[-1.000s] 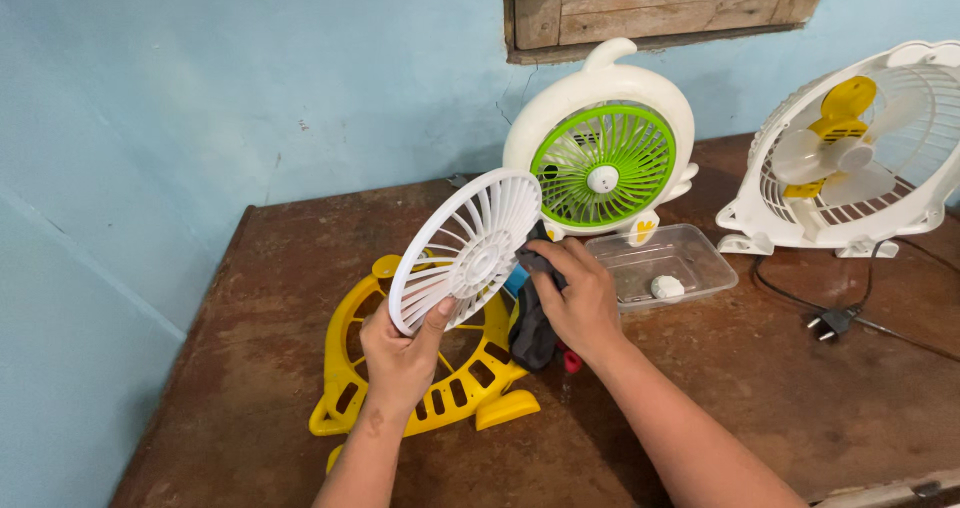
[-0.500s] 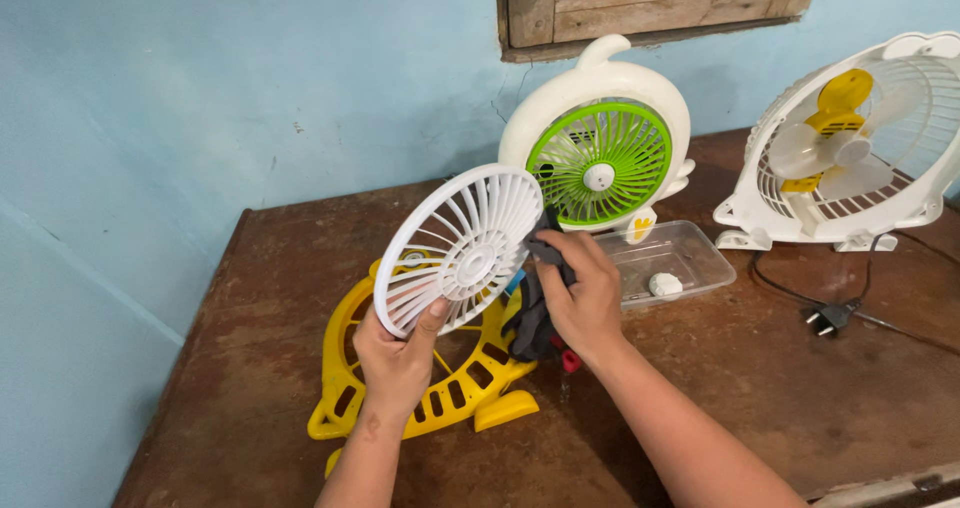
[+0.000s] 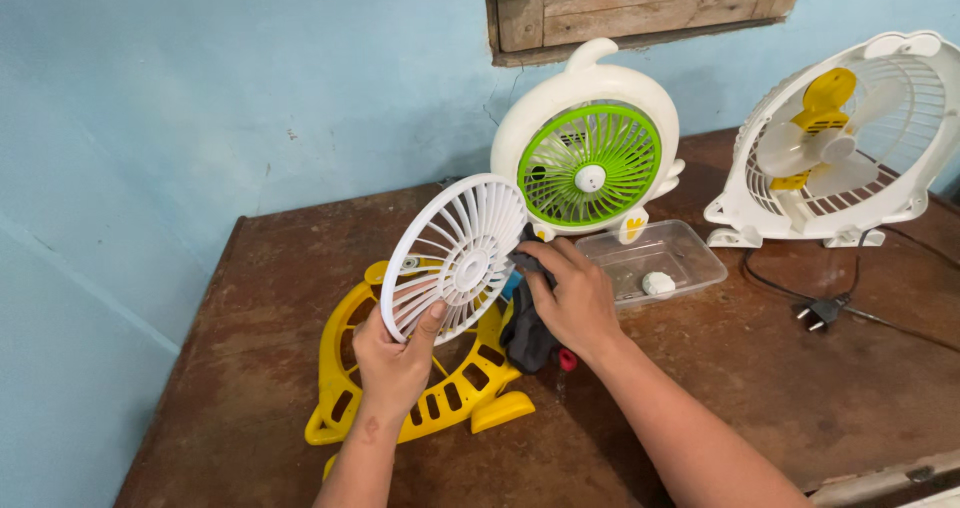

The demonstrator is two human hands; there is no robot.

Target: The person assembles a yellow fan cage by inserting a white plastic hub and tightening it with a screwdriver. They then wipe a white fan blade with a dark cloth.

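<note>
The left hand (image 3: 395, 363) gripped the white round fan grille (image 3: 457, 258) by its lower rim, holding it tilted above the yellow fan housing (image 3: 420, 398) that lay near the worktop's (image 3: 280, 298) left edge. The right hand (image 3: 570, 298) was closed on a dark cloth (image 3: 525, 333), pressed against the grille's right side. Just behind stood a white fan with a green grille (image 3: 590, 163), with a clear plastic tray (image 3: 655, 258) beside it. Another white fan with yellow blades (image 3: 850, 148) stood toward the back right corner.
</note>
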